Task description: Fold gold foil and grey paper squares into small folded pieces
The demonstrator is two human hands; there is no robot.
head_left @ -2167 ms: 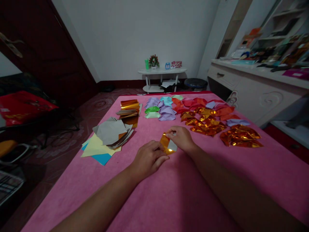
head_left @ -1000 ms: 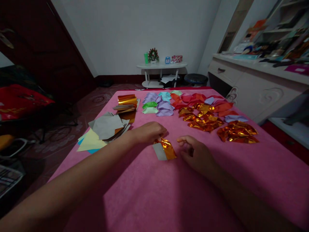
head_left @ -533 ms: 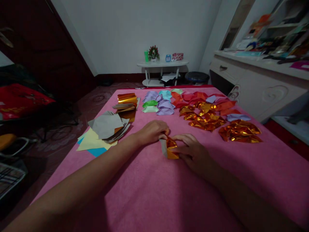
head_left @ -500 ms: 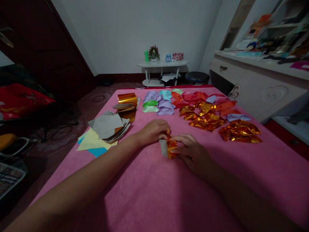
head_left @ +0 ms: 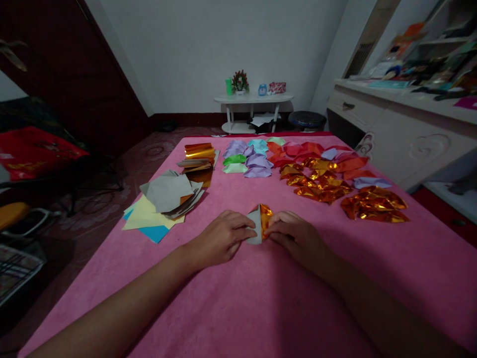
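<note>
A small folded piece of gold foil paper (head_left: 262, 222) with a white back lies on the pink tablecloth (head_left: 238, 303) between my hands. My left hand (head_left: 219, 238) pinches its left, white side with closed fingers. My right hand (head_left: 298, 237) presses and pinches its right, gold side, fingers closed on it. Both forearms rest low over the cloth.
Loose flat sheets (head_left: 164, 201) in grey, yellow and blue lie at the left, with a gold foil stack (head_left: 197, 156) behind. Folded pastel pieces (head_left: 246, 161), red ones (head_left: 309, 151) and gold foil ones (head_left: 350, 196) fill the far right. A white cabinet (head_left: 395, 134) stands right.
My left hand came back from the far side of the paper to its near left edge. The right hand closed onto the paper, which is now folded narrower and partly raised.
</note>
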